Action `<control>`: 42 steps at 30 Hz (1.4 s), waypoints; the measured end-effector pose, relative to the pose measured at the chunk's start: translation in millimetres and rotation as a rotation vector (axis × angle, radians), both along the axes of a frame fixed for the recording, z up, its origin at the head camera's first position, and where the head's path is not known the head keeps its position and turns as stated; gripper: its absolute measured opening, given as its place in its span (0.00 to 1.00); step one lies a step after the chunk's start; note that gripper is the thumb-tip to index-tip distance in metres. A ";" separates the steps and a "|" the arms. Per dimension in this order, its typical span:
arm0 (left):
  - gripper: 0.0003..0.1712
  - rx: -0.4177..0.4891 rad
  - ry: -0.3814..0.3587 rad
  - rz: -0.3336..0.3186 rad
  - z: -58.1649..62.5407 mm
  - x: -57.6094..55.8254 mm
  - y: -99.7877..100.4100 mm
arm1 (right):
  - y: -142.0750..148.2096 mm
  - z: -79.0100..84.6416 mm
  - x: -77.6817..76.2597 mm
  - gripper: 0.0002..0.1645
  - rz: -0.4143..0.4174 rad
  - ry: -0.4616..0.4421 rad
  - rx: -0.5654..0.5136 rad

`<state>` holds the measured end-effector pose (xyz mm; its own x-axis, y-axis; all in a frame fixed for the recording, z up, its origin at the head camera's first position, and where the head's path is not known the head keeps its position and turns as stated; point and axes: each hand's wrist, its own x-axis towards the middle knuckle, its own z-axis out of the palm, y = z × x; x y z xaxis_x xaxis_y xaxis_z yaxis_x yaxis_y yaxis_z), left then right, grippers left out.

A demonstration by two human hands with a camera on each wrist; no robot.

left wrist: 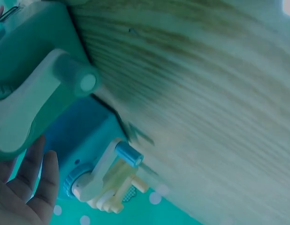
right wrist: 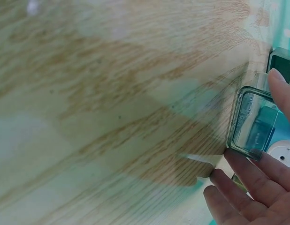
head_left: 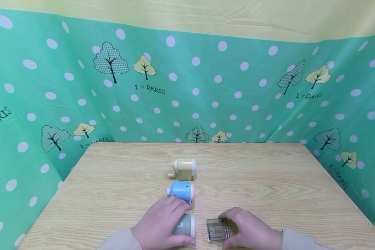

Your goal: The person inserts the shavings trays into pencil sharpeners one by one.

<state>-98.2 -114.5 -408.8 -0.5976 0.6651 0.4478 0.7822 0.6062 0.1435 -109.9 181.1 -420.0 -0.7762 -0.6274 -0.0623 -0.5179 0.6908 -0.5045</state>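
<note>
A grey-green hand-crank pencil sharpener (head_left: 184, 225) lies at the near middle of the table, and my left hand (head_left: 164, 222) grips it from the left, fingers at its far side and thumb at its near side. Its pale crank (left wrist: 23, 108) shows large in the left wrist view. To the right of it, my right hand (head_left: 251, 229) pinches a clear smoky shavings drawer (head_left: 217, 230) between thumb and fingers. The drawer (right wrist: 253, 122) stands apart from the sharpener, its walls see-through in the right wrist view.
Just beyond the left hand sits a blue pencil sharpener (head_left: 181, 190), and behind that a yellow one (head_left: 184, 169), roughly in a column. The wooden table (head_left: 268, 173) is walled by a green dotted curtain (head_left: 206, 104) at the back and sides.
</note>
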 end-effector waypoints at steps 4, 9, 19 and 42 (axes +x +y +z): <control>0.42 0.024 0.013 -0.004 -5.0 0.7 1.1 | -0.3 -0.5 0.8 0.47 0.003 0.016 -0.010; 0.43 0.006 -0.008 0.008 -7.5 2.4 3.1 | -0.7 -0.7 1.8 0.47 -0.002 0.026 -0.011; 0.43 -0.038 -0.053 0.009 -10.5 5.5 4.2 | -1.2 -0.2 2.7 0.48 -0.016 0.012 0.005; 0.35 -0.051 0.038 0.026 -15.4 5.5 6.9 | -5.3 4.9 1.2 0.48 -0.012 -0.007 0.010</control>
<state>-92.6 -107.6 -424.2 -0.5984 0.6719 0.4364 0.7703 0.6323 0.0828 -108.7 175.8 -415.2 -0.7830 -0.6176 -0.0739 -0.5065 0.7021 -0.5005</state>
